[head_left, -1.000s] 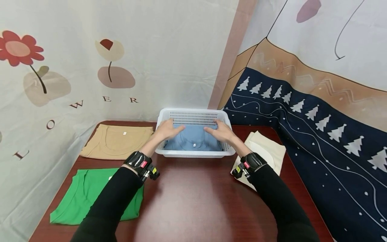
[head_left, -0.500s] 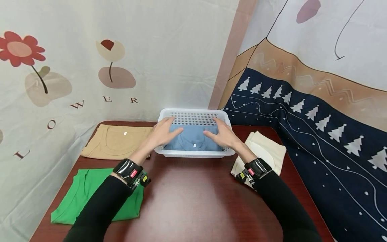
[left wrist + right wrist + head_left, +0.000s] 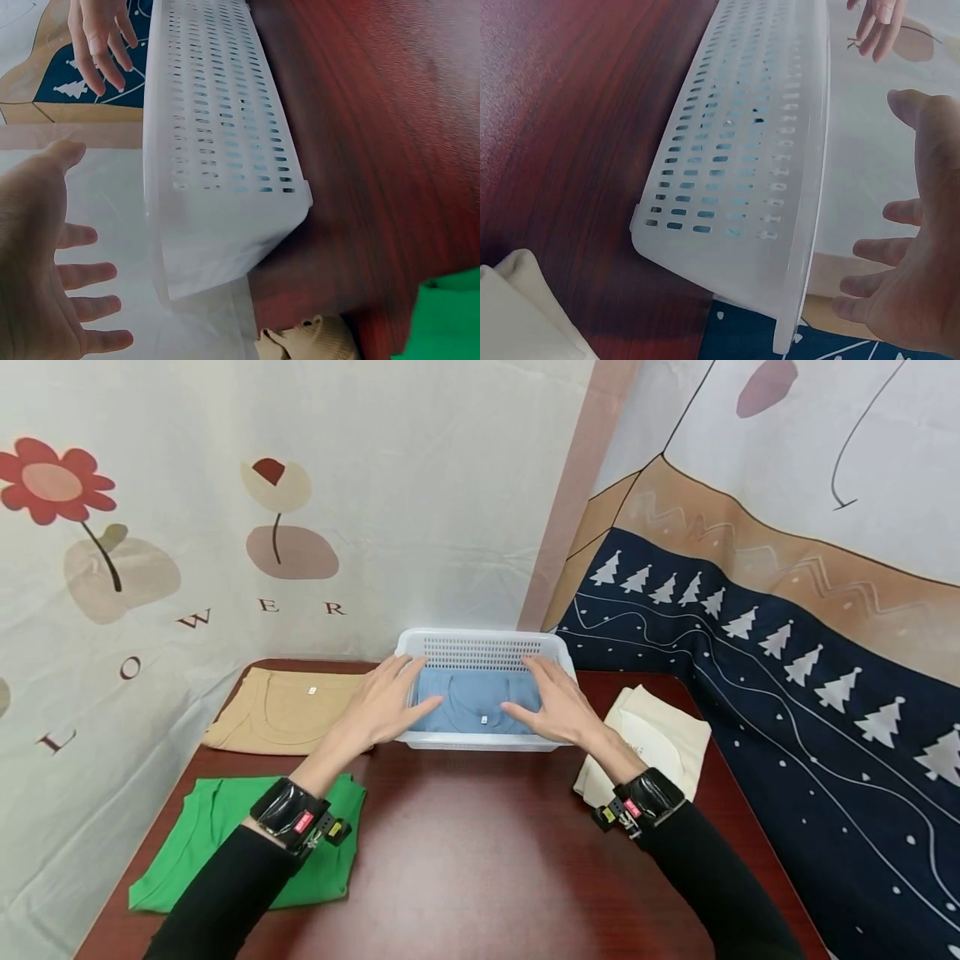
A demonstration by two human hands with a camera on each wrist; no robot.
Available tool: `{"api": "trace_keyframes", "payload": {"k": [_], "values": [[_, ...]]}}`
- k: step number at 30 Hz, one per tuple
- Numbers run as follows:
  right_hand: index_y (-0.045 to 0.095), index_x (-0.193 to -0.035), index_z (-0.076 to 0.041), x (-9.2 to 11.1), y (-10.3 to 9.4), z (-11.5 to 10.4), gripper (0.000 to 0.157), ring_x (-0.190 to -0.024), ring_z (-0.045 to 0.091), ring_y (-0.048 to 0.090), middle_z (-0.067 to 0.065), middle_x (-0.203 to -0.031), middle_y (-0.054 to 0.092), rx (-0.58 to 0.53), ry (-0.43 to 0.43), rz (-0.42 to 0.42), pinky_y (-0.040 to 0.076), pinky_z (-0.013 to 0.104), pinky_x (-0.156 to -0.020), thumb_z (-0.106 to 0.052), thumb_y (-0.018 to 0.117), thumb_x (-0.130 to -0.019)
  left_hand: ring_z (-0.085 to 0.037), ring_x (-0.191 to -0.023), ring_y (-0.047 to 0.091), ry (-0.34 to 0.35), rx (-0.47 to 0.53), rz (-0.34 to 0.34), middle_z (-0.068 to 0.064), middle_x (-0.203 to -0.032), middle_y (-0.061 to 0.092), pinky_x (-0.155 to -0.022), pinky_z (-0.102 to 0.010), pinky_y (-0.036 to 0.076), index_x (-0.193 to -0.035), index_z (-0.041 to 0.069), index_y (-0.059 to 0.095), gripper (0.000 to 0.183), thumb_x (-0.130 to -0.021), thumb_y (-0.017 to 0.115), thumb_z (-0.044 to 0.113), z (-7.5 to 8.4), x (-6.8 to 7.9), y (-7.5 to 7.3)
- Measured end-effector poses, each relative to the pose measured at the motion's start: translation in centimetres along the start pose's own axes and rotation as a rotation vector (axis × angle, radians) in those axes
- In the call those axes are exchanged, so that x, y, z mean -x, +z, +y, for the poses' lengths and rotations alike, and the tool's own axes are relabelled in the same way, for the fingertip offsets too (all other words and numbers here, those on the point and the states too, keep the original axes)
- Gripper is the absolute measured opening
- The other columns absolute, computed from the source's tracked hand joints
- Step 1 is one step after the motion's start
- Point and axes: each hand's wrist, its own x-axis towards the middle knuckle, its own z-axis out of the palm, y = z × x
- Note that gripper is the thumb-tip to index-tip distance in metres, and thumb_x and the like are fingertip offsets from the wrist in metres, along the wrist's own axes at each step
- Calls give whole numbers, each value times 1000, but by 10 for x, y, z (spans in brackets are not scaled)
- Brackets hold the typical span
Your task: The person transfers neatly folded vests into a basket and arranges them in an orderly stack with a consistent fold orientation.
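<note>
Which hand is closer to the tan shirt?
Left. The left hand is by the edge of the tan shirt nearest the white basket; the right hand is farther off, by the basket's other end.

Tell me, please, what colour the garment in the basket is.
The garment is blue, seen best in the head view.

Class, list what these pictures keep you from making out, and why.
Head: any wording on the blue shirt label; too small.
Head: part of the green shirt; behind the left sleeve.
Left wrist: much of the tan shirt; cut off by lower edge.
Right wrist: the blue shirt's folds; behind the basket wall.
</note>
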Motion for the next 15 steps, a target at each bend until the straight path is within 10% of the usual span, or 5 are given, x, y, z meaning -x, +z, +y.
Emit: {"api": "trace_keyframes", "payload": {"k": [15], "values": [[37,-177,-17,25,8,-14,101,-170,55,30,22,-180,39,125,-118,5,26,74,-138,-68,74,-99,-53,-168,34,40,-86,28,-25,-175,45,-136,-73,31,-174,13,45,85,-107,67,61,-18,51,-3]]}}
